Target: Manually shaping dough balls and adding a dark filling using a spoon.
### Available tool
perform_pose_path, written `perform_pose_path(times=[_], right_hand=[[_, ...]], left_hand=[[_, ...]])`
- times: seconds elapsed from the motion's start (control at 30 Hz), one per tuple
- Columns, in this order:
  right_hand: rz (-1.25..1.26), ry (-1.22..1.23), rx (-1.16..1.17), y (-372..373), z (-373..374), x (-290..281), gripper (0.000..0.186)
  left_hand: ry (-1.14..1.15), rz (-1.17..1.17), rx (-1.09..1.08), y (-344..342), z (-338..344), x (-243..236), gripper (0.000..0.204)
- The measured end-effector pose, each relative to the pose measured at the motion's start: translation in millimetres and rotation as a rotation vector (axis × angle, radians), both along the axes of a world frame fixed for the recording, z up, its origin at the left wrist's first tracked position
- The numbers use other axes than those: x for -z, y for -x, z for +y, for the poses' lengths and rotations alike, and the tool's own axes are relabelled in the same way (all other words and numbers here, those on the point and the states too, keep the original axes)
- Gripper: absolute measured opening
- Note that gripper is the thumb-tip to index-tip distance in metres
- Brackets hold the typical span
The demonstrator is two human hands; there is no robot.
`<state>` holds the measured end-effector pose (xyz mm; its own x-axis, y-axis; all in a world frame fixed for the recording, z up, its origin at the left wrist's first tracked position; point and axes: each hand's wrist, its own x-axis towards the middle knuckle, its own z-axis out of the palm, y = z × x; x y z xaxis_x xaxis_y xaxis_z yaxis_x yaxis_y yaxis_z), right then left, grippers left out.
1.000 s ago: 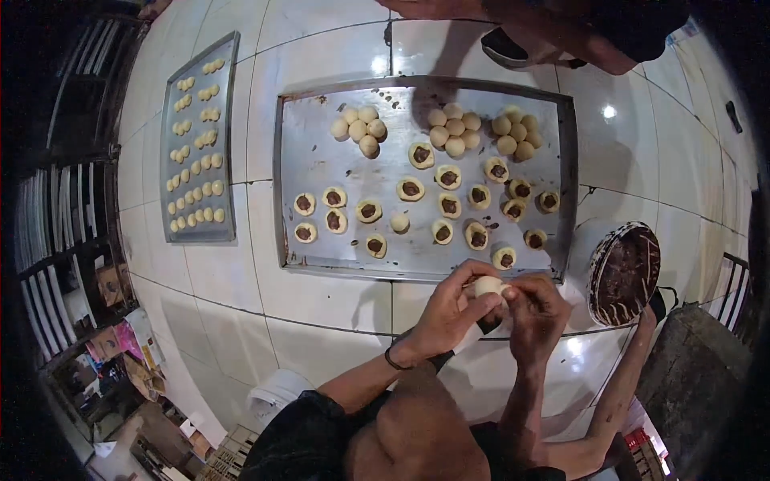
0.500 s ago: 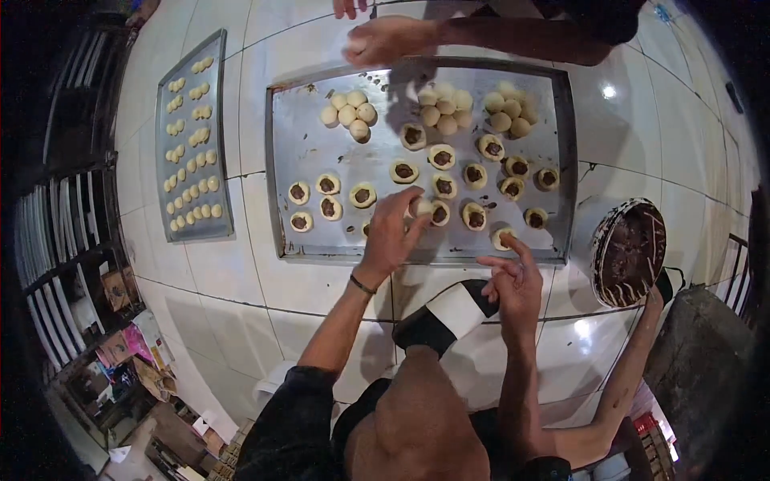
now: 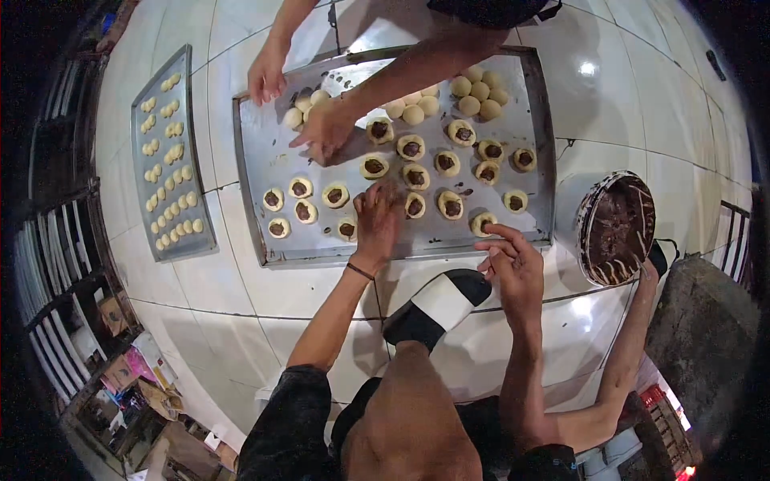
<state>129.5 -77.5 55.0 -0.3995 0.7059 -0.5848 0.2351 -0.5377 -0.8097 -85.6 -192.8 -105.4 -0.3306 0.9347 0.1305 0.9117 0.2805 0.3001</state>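
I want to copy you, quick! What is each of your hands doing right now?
Left hand: palm down on the big tray among the filled dough pieces; grip hidden.
Right hand: fingers curled, at the tray's near edge, holding nothing visible.

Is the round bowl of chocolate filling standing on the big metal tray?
No, the bowl stands on the white tiles to the right of the big tray.

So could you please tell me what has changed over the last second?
The left hand left the dough piece both hands held and reached forward onto the big tray. The right hand stays near the tray's front edge, now empty. Another person's hands came in over the dough balls. Side tray and bowl unchanged.
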Motion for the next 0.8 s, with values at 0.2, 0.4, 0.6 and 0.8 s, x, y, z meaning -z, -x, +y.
perform_pose_path(times=[0.2, 0.4, 0.6, 0.8], right_hand=[[0.003, -0.146, -0.085, -3.0, 4.2, -8.6, 0.04], [0.024, -0.657, -0.296, 54.5, -6.1, -21.7, 0.047], [-0.02, -0.83, -0.361, 50.8, 8.0, -23.7, 0.051], [0.089, -0.474, -0.187, 30.5, 9.9, -21.0, 0.044]], left_hand=[[-0.183, -0.973, -0.158, 0.6, 8.7, -56.2, 0.033], [-0.35, -2.103, -0.389, -11.7, 1.9, -125.2, 0.03], [-0.327, -2.248, -0.227, -24.4, 16.8, -150.3, 0.035], [-0.19, -1.923, -0.06, -34.5, 30.9, -144.9, 0.039]])
